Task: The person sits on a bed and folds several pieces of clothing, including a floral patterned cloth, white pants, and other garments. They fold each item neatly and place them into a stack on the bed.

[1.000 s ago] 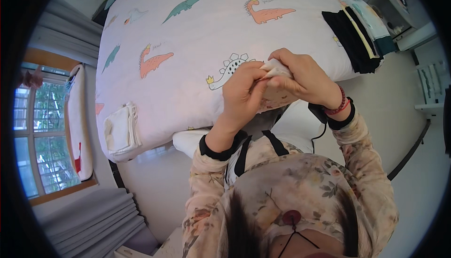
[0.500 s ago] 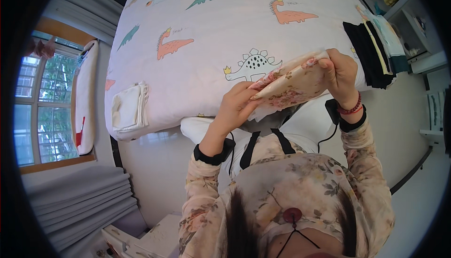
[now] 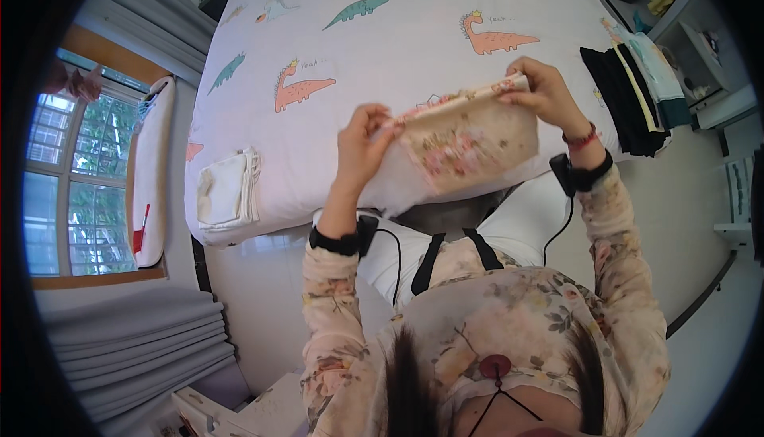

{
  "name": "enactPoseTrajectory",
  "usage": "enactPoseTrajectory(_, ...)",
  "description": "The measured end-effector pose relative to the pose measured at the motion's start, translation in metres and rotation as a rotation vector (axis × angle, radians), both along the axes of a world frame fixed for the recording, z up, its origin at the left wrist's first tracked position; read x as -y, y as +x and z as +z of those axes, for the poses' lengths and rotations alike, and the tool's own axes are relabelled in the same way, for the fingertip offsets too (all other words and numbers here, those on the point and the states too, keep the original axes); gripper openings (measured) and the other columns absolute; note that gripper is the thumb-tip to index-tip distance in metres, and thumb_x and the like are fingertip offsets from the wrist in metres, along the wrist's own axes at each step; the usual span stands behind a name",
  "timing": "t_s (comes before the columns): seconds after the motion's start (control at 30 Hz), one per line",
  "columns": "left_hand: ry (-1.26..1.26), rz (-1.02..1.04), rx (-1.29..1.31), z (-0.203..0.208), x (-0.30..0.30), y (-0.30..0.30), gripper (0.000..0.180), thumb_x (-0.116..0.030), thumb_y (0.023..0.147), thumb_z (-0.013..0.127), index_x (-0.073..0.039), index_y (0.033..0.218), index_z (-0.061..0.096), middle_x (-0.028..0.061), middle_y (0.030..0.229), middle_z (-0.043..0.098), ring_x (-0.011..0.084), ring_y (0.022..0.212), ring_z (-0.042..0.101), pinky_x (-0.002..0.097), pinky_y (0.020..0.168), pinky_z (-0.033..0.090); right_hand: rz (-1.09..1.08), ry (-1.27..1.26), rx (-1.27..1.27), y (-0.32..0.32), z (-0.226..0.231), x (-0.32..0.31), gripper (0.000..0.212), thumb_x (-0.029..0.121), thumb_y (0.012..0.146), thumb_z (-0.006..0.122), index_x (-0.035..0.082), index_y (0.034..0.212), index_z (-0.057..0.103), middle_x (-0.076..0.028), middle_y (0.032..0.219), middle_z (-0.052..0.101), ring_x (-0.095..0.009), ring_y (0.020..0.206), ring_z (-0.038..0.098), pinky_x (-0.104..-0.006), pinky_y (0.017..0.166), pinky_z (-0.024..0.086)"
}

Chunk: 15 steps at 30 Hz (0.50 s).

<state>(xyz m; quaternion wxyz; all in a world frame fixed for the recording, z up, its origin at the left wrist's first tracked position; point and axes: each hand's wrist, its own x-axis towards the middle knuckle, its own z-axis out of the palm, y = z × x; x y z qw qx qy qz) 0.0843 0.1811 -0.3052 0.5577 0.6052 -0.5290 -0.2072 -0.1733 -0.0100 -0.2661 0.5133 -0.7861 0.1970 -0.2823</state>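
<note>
Left hand [image 3: 364, 144]: thumb and fingers closed in a pinch on the upper left corner of a floral cloth [image 3: 469, 141], at the cloth's 9 o'clock.
Right hand [image 3: 552, 96]: narrowed in a grip on the cloth's upper right end, at 2 o'clock from the cloth's middle.
Floral cloth: cream with pink flowers, stretched between both hands at the near side of the bed, just past the knees; its upper edge slopes up toward the right hand; motion blurs it, and whether its underside touches the bed I cannot tell.
Bed cover [image 3: 263, 138]: pale pink, printed with dinosaurs, filling the view from 9 round past 12 to 2 o'clock of the cloth.
White folded pile [image 3: 228, 190]: on the bed's near left corner, between 8 and 9 o'clock, well apart from the left hand.
Dark folded pile [image 3: 617, 103]: black pieces with a yellow strip among them, between 2 and 3 o'clock, near the right hand.
Wrists: a black band [image 3: 344, 239] on the left; another black band and a red bracelet [image 3: 581, 136] on the right.
Legs: white trousers [image 3: 527, 206], one leg at 5 o'clock, the other at 7.
Window [image 3: 103, 166]: far off at 9 o'clock, greenery showing through it.
Grey curtain [image 3: 143, 341]: gathered in folds at 8 o'clock.
</note>
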Motion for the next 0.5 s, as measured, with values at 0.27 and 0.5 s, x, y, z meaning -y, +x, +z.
enactPoseTrajectory(0.27, -0.408, 0.136, 0.807, -0.004, 0.035, 0.018, 0.017, 0.004, 0.069, 0.061, -0.005, 0.083, 0.060, 0.0090, 0.078, 0.061, 0.0294, 0.075, 0.058, 0.0393, 0.069, 0.044, -0.159, -0.837, -0.028, 0.027, -0.028, 0.020, 0.030, -0.003, 0.066, 0.069, 0.003, 0.094, 0.059, -0.009, 0.092, 0.065, -0.023, 0.078, 0.063, -0.0322, 0.068, 0.051)
enactPoseTrajectory(0.5, -0.004, -0.015, 0.798, -0.171, -0.013, -0.013, 0.030, 0.005, 0.068, 0.057, -0.003, 0.098, 0.058, 0.0144, 0.099, 0.058, 0.0322, 0.093, 0.054, 0.0410, 0.081, 0.044, -0.081, -0.929, -0.409, 0.003, -0.202, -0.023, 0.016, 0.003, 0.077, 0.052, 0.004, 0.093, 0.053, -0.013, 0.107, 0.058, -0.029, 0.112, 0.051, -0.0467, 0.102, 0.034)
